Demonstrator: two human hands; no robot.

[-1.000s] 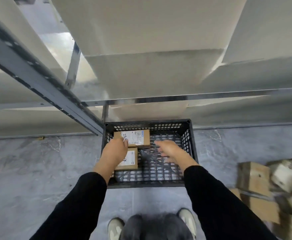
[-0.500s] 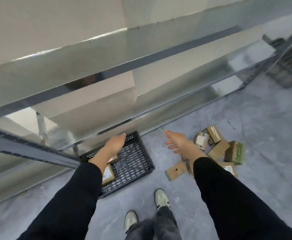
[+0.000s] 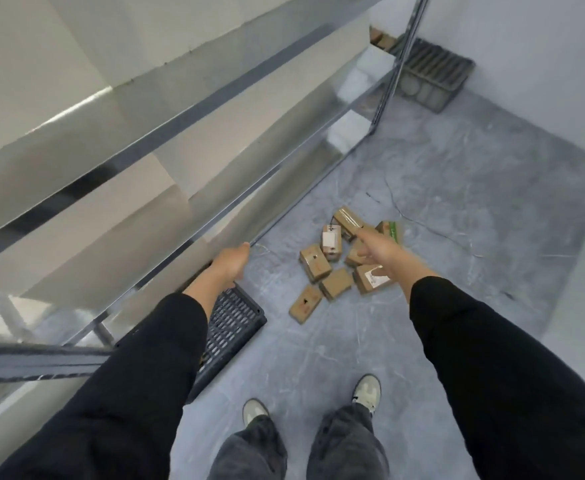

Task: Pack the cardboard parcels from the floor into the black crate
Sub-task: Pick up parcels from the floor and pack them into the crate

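Black crate point(image 3: 239, 320) on floor point(image 3: 474, 244), partly hidden under left sleeve, beside shelf rack point(image 3: 166, 140). Left hand point(image 3: 230, 263) over crate's far edge; fingers bent away from camera, grip cannot be told. Right hand point(image 3: 383, 252) spread, empty, over parcel pile point(image 3: 315, 263); pile lies right of crate.

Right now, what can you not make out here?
Head view: the left sleeve hides most of the black crate; contents unseen.
Head view: the right hand covers some cardboard parcels; count unsure.
Head view: parcel labels too small to read.
Head view: fingers of the left hand hidden by its back.
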